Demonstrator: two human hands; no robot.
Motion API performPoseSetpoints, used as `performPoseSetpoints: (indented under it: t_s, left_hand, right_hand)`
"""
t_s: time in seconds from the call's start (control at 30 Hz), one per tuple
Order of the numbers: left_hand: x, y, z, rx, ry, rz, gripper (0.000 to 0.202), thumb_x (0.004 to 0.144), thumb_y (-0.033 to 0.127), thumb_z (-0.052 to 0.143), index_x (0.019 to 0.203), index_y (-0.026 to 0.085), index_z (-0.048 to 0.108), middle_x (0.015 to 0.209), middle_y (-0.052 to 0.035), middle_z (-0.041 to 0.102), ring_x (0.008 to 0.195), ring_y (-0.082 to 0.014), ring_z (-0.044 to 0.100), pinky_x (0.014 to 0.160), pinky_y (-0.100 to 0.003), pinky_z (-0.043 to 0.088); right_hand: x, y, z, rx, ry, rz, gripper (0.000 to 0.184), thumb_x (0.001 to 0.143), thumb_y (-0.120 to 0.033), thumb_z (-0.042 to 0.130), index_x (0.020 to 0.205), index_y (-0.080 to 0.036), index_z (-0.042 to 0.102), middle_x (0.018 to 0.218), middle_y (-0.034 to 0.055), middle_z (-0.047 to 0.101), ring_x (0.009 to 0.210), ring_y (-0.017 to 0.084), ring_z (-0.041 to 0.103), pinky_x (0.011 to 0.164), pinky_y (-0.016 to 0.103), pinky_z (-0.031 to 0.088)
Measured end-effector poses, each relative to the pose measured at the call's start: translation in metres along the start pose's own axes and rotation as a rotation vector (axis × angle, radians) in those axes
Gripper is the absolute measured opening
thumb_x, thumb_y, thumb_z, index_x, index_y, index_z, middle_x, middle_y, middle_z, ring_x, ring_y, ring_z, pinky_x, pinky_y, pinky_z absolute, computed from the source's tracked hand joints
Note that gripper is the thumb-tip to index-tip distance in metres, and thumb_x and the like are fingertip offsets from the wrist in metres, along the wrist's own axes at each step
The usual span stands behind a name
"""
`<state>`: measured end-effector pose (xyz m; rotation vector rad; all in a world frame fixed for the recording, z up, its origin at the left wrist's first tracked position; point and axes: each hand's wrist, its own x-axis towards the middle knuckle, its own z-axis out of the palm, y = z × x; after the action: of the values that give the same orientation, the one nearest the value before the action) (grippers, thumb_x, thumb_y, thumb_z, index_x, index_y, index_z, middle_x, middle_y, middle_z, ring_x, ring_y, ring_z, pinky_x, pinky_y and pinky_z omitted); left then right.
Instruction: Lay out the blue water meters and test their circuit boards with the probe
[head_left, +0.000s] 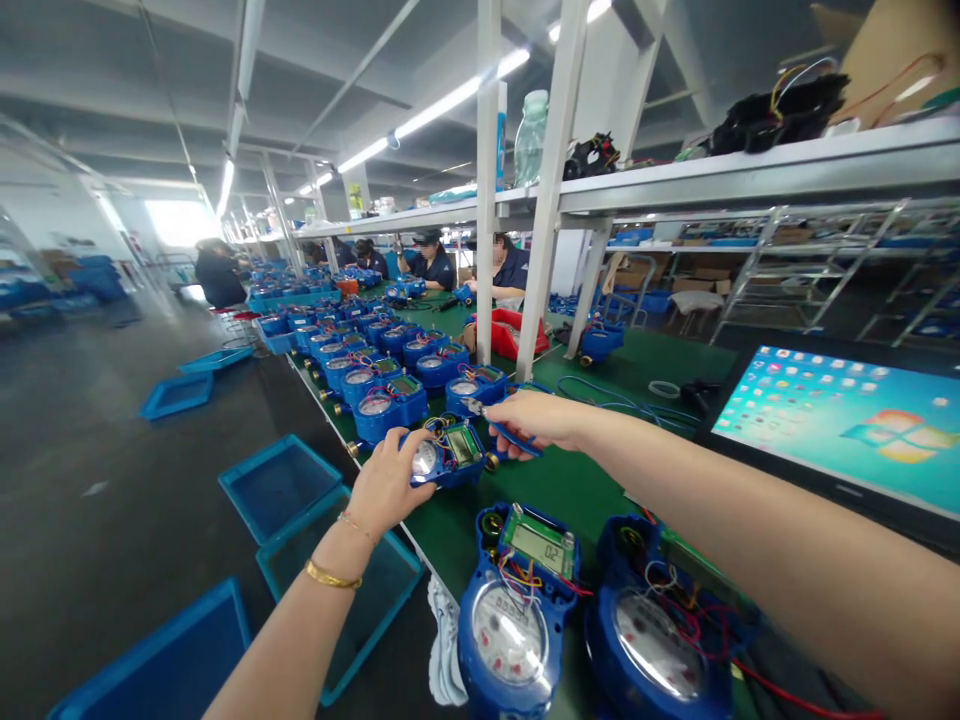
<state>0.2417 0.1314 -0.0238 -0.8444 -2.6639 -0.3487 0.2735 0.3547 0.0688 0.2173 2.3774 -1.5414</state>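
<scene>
My left hand (394, 475) grips a blue water meter (454, 450) by its round dial end, tilting it at the bench's front edge. The meter's casing is uncovered, so a green circuit board with a small display and thin wires shows. In my right hand (529, 418) is a pair of pliers with blue handles (516, 438), its metal jaws pointing left just above the held meter. Closer to me lie a second meter (517, 620) with a lit display and a third one (660, 620), partly behind my right forearm. Loose red, yellow and white wires cross both.
Rows of similar blue meters (375, 405) run along the green bench (450, 520). A laptop (847, 420) stands at the right, near a blue cable (622, 392). White posts (545, 200) carry a shelf above. Blue trays (281, 485) lie on the floor. Several co-workers sit farther along.
</scene>
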Motion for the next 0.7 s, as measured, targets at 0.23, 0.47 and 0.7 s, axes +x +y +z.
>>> performPoseSetpoints:
  t_s: [0.23, 0.47, 0.7]
  left_hand:
    - [-0.004, -0.001, 0.006, 0.002, 0.022, 0.011, 0.06, 0.072, 0.019, 0.069, 0.125, 0.025, 0.041, 0.125, -0.0112, 0.039, 0.112, -0.0309, 0.048, 0.094, -0.046, 0.046]
    - [-0.01, -0.002, 0.012, 0.02, 0.061, 0.023, 0.067, 0.071, 0.017, 0.072, 0.128, 0.031, 0.04, 0.127, -0.0097, 0.034, 0.108, -0.031, 0.049, 0.092, -0.047, 0.047]
    - [-0.013, 0.001, 0.015, 0.026, 0.086, 0.037, 0.067, 0.069, 0.015, 0.073, 0.126, 0.03, 0.042, 0.128, -0.0101, 0.035, 0.106, -0.0302, 0.05, 0.091, -0.046, 0.048]
  right_hand:
    - [0.027, -0.009, 0.004, -0.084, -0.055, 0.045, 0.028, 0.088, -0.028, 0.049, 0.066, -0.012, 0.056, 0.058, 0.0055, 0.06, 0.045, 0.012, 0.054, 0.044, 0.022, 0.044]
    - [0.045, -0.018, 0.011, -0.156, -0.203, 0.252, 0.04, 0.094, -0.03, 0.037, 0.065, -0.01, 0.055, 0.058, 0.0086, 0.062, 0.045, 0.014, 0.059, 0.045, 0.023, 0.048]
    - [0.045, -0.021, 0.011, -0.198, -0.286, 0.356, 0.043, 0.096, -0.032, 0.03, 0.071, -0.009, 0.056, 0.061, 0.0121, 0.065, 0.051, 0.017, 0.064, 0.047, 0.023, 0.049]
